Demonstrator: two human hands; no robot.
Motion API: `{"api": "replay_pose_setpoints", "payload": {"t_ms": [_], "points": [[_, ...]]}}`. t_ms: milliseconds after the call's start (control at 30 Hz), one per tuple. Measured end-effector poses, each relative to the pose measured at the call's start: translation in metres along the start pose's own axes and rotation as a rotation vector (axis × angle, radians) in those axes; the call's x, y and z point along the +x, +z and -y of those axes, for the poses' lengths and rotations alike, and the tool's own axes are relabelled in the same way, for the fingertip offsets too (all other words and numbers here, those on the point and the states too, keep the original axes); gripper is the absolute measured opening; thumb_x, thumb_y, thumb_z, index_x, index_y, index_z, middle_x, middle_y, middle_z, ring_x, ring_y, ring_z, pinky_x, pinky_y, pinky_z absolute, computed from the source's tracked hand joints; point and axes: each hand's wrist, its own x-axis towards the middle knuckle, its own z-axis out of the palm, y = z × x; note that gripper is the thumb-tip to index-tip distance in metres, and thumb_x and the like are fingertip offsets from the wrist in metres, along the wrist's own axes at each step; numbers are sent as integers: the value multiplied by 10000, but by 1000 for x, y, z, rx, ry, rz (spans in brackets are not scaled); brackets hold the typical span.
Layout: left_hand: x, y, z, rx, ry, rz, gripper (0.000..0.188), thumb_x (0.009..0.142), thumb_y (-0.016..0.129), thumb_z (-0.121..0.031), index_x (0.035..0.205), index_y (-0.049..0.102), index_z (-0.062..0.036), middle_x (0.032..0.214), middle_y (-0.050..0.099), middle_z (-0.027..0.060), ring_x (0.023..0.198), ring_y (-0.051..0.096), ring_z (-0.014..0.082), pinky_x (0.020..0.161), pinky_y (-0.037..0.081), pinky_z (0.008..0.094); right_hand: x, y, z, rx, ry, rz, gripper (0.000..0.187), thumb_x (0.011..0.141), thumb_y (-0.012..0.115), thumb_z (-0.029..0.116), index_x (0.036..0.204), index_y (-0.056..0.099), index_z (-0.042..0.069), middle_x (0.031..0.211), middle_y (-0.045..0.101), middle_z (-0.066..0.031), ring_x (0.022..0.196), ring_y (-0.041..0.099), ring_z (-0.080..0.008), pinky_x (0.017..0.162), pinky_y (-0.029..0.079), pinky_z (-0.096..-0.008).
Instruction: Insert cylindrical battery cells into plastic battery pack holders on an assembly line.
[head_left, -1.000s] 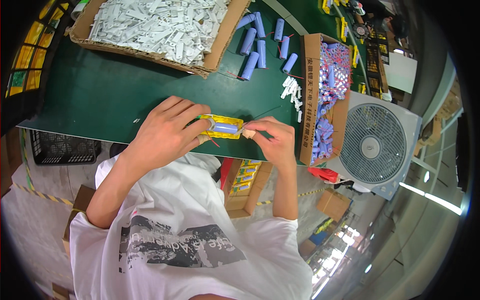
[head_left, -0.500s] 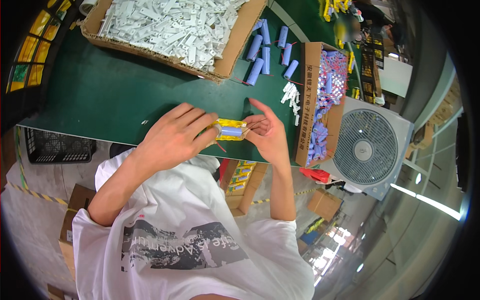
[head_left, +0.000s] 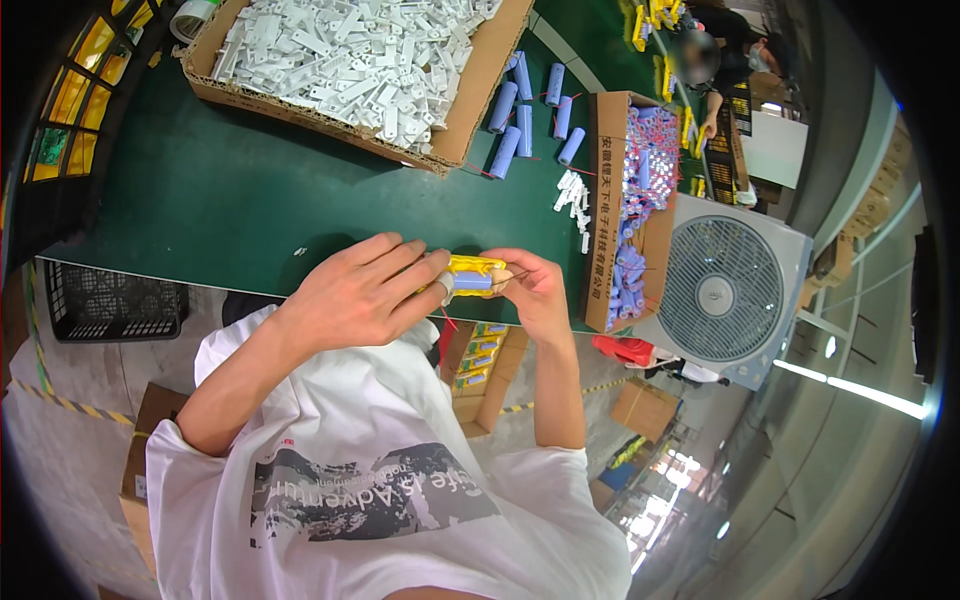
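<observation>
A yellow plastic housing (head_left: pixel 478 262) is held just over the front edge of the green table, with a purple-blue cylindrical battery cell (head_left: pixel 472 282) lying in it. My left hand (head_left: pixel 370 295) grips its left end, fingers closed around it. At the other end, my right hand (head_left: pixel 538 295) is closed, thumb and fingertips pressed against the housing. Thin dark wires show beside the right fingertips. A red wire (head_left: pixel 449 320) hangs below the left end. The fingers partly cover both ends of the housing.
A cardboard box of white plastic pieces (head_left: pixel 455 125) stands at the back left of the table (head_left: pixel 270 190). Loose battery cells (head_left: pixel 505 152) and small white pieces (head_left: pixel 572 193) lie right of it. Another box (head_left: pixel 603 225) holds many wired cells, beside a grey fan (head_left: pixel 715 290).
My right index finger, raised before, has come down, and the right hand has closed on the housing's end. Both hands and the housing sit slightly lower in view; the view itself has shifted a little.
</observation>
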Motion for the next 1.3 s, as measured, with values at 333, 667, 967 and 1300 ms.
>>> {"api": "replay_pose_setpoints", "payload": {"t_ms": [333, 667, 967, 1300], "points": [[39, -47, -25, 82, 72, -193, 174, 890, 739, -202, 1059, 699, -215, 1288, 727, 117, 1189, 698, 290, 971, 542, 415, -15, -51, 52, -36, 31, 12, 369, 948, 658, -44, 1314, 671, -84, 1140, 766, -133, 961, 735, -159, 826, 607, -314], [21, -73, -5, 27, -122, -57, 237, 823, 786, -79, 1043, 697, -85, 1065, 723, 90, 919, 712, 272, 865, 562, 414, 225, -173, 195, 439, -398, -389, 332, 1046, 672, 176, 1272, 667, -66, 1219, 739, -169, 1033, 763, -237, 866, 644, -260], [-81, -100, -32, 294, -600, -56, 185, 796, 758, -27, 961, 676, -41, 977, 714, 131, 820, 677, 322, 717, 530, 441, 496, -212, 191, 841, -170, -879, 268, 959, 742, 14, 1190, 665, -99, 1152, 716, -197, 934, 769, -329, 774, 717, -367], [-143, -145, -60, 734, -646, 0, 317, 891, 713, -131, 1127, 735, 80, 760, 639, 195, 651, 601, 330, 607, 496, 462, 520, -258, 199, 174, 37, -920, 300, 983, 626, 197, 1143, 711, -43, 927, 796, -157, 708, 791, -236, 605, 658, -300]]}}
